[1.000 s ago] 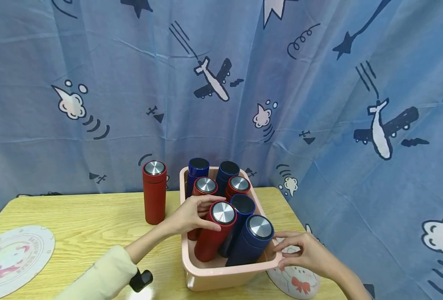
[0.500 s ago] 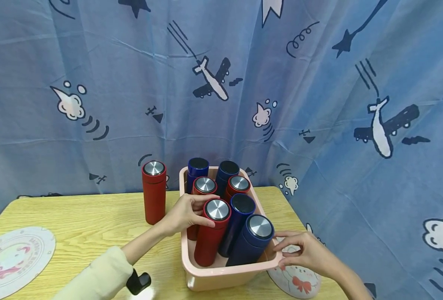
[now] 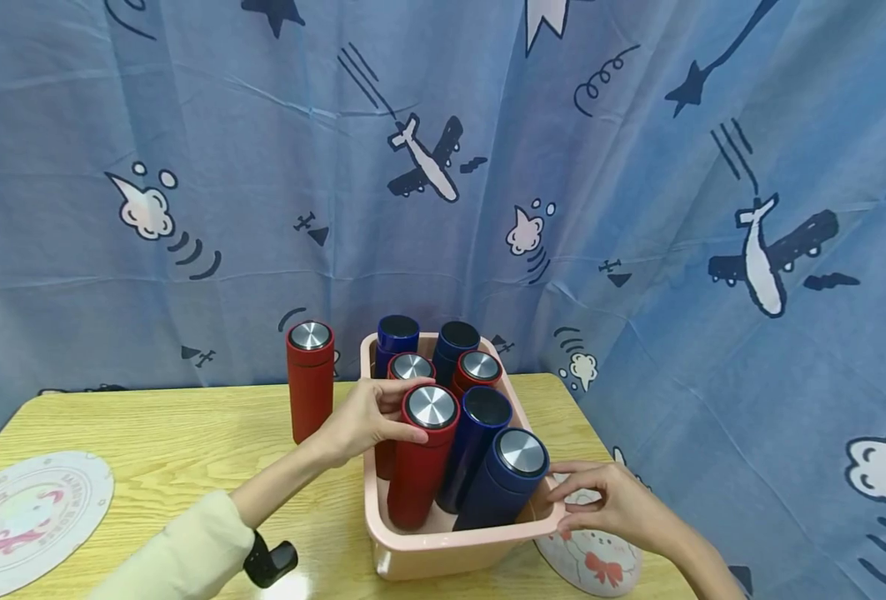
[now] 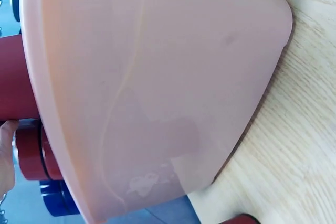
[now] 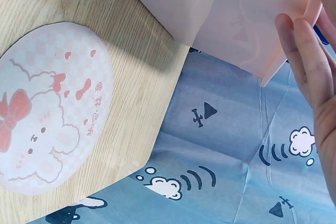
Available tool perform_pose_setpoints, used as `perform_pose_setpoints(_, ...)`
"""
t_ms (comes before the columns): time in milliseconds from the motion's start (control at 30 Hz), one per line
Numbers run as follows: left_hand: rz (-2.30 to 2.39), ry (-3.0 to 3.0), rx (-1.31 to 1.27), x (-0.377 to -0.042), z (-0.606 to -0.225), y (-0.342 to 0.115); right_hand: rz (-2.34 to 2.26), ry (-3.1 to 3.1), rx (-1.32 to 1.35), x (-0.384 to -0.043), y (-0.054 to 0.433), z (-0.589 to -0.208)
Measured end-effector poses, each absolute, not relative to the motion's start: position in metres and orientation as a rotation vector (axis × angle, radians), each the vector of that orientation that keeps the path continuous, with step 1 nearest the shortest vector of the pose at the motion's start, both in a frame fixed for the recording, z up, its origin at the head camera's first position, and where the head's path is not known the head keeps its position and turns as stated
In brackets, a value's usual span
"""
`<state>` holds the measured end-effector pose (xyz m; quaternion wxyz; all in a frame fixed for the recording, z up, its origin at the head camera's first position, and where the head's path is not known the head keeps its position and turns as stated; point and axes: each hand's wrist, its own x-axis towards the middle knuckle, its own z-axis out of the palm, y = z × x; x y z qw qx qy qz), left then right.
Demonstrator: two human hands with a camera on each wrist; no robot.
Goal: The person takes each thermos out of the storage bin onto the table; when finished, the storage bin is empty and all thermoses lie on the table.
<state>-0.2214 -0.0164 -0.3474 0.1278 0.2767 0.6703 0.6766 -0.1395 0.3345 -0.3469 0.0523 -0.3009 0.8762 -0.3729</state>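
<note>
A pale pink plastic bin (image 3: 453, 554) holds several vacuum flasks, red and blue. My left hand (image 3: 360, 421) grips a red flask (image 3: 422, 475) near its silver lid, with the thumb on the near side and the fingers behind. That flask stands inside the bin's near left corner, nearly upright. Beside it are a dark blue flask (image 3: 467, 458) and a navy flask with a silver lid (image 3: 498, 492), both tilted. My right hand (image 3: 608, 500) pinches the bin's rim at the near right corner. In the left wrist view, the bin's wall (image 4: 157, 77) hides most of the flasks.
Another red flask (image 3: 311, 392) stands on the wooden table (image 3: 210, 433), left of the bin. A round unicorn mat (image 3: 33, 517) lies at the far left, and a bear mat (image 5: 58, 114) beside the bin's right side. A blue curtain (image 3: 262, 208) hangs behind.
My left hand has moved left and slightly up with the top of the red flask, which now leans less to the right. My right hand stays on the rim.
</note>
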Motion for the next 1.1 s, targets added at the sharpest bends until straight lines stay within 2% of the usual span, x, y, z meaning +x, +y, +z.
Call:
perform_pose_setpoints(633, 1.994, 2.027, 0.813, -0.213, -0.308, -0.030, -1.125, 2.681, -0.944, -0.140, 0.336, -0.350)
perform_pose_setpoints(1100, 2.020, 2.065, 0.713, -0.203, -0.264, -0.037, -1.148, 2.655, -0.950, -0.141, 0.336, -0.349)
